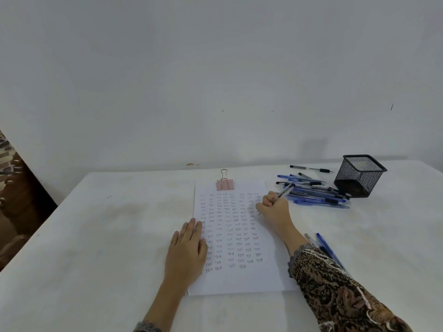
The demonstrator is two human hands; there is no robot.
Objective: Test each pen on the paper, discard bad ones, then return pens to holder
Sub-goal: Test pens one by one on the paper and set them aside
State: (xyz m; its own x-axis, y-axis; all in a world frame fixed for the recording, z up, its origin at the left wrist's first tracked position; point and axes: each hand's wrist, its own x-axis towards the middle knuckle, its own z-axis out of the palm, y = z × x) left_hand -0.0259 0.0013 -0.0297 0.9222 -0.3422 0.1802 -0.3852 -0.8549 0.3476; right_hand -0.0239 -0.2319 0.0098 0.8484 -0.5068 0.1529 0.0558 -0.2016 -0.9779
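Note:
A white paper [239, 279] covered in rows of handwritten "Test" lies in front of me, held at its top by a pink binder clip [224, 184]. My left hand [185, 250] lies flat on the paper's left edge. My right hand [273, 207] grips a pen [286, 190], its tip down near the paper's upper right edge. A pile of several blue and black pens [316, 194] lies to the right of the paper. The black mesh holder [359, 174] stands behind the pile and looks empty.
Two black pens [311, 168] lie apart at the back, left of the holder. A few pens [323, 248] lie beside my right forearm. The table [107, 236] is covered in white cloth and backs onto a plain wall; its left edge drops off.

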